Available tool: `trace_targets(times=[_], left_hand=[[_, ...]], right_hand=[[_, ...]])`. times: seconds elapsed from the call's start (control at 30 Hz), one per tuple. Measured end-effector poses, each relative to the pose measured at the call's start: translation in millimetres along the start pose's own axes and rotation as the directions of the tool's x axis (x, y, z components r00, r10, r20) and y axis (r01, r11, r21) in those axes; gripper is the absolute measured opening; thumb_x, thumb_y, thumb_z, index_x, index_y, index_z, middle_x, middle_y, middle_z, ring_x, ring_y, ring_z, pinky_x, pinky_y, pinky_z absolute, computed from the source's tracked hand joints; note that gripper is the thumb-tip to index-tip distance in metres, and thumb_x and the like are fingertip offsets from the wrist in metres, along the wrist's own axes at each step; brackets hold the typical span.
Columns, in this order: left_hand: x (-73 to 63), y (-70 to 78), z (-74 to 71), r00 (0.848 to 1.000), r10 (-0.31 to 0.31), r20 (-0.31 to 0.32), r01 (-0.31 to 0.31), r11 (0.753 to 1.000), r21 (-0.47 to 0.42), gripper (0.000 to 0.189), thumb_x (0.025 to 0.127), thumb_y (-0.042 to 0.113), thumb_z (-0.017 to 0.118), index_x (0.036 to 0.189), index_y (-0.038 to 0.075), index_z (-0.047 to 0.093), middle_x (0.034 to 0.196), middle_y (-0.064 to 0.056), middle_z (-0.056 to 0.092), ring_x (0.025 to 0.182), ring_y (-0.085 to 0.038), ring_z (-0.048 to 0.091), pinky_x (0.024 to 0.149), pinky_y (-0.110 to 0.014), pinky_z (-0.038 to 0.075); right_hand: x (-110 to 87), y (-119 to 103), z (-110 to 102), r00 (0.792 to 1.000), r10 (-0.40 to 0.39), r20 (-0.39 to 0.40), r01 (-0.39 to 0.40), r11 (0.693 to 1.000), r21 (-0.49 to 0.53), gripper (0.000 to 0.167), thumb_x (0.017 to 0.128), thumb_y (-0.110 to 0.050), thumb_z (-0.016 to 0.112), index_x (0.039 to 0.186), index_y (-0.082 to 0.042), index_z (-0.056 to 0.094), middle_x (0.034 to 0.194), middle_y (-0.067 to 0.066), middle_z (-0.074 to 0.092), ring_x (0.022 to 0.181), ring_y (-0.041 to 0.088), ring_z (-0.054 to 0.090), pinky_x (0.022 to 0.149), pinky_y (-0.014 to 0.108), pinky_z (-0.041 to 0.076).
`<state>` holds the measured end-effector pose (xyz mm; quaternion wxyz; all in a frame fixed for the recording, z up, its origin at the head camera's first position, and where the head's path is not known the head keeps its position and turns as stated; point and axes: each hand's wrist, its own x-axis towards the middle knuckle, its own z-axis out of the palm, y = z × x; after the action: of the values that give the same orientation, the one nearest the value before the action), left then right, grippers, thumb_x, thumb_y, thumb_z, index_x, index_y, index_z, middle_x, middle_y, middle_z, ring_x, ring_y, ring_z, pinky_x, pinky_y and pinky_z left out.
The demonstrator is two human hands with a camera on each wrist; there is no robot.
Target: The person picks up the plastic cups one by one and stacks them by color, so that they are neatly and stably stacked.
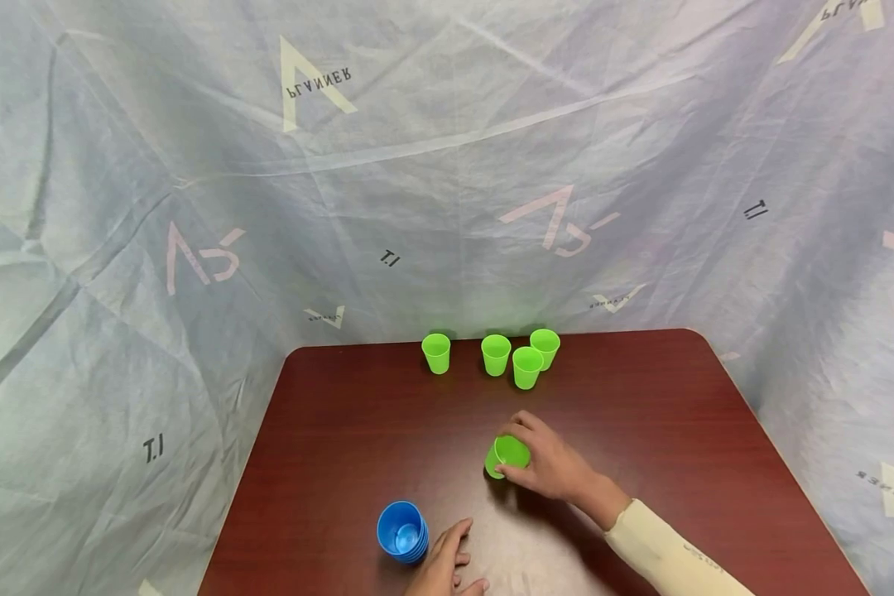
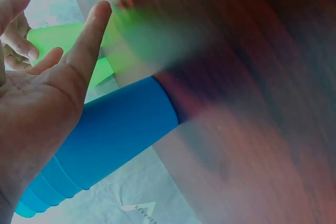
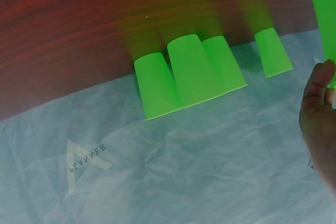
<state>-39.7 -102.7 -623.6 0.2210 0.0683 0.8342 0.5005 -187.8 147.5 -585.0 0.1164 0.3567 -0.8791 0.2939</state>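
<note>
A green plastic cup stands mouth up, slightly tilted, near the middle of the table. My right hand grips it at the rim, thumb on the near side and fingers on the far side. At the right edge of the right wrist view, part of that hand and cup shows. A stack of nested blue cups stands mouth up at the front. Just right of it is my left hand, fingers extended and holding nothing. In the left wrist view the blue stack lies partly behind my palm.
Several more green cups stand at the table's back edge: one apart at left, the others grouped to its right. The dark red wooden table meets grey printed cloth at the back and sides.
</note>
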Motion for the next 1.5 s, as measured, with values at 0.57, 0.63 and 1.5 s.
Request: trace_targets(times=[0.57,0.63,1.5], left_hand=[[2.4,3.9,1.2,0.996,0.080,-0.035,-0.079,0.997,0.021,0.082,0.093,0.030,0.082,0.159,0.007,0.039,0.156,-0.022,0.050,0.129,-0.040,0.063,0.090,-0.040,0.062],[2.5,5.6,1.7,0.995,0.086,-0.041,-0.085,0.996,0.019,0.083,0.093,0.029,0.082,0.159,0.007,0.038,0.157,-0.021,0.050,0.130,-0.040,0.063,0.091,-0.041,0.062],[3.6,10.7,7.0,0.959,0.229,-0.165,-0.178,0.945,0.276,0.080,0.092,0.028,0.082,0.156,0.005,0.041,0.148,-0.016,0.057,0.123,-0.031,0.065,0.100,-0.040,0.058]], right_hand=[[-11.0,-22.9,10.3,0.998,-0.047,0.047,0.045,0.998,0.038,0.043,0.071,-0.021,0.083,0.110,-0.015,0.067,0.111,-0.008,0.058,0.100,0.007,0.052,0.075,0.019,0.047],[-11.9,-26.9,11.6,0.997,-0.066,0.048,0.064,0.997,0.047,0.042,0.070,-0.020,0.082,0.109,-0.015,0.067,0.111,-0.008,0.058,0.099,0.007,0.052,0.074,0.018,0.046],[-20.5,-48.6,13.8,0.958,-0.251,0.141,0.228,0.960,0.161,0.041,0.085,-0.042,0.088,0.109,-0.018,0.066,0.102,-0.004,0.061,0.087,0.011,0.059,0.079,0.009,0.044]])
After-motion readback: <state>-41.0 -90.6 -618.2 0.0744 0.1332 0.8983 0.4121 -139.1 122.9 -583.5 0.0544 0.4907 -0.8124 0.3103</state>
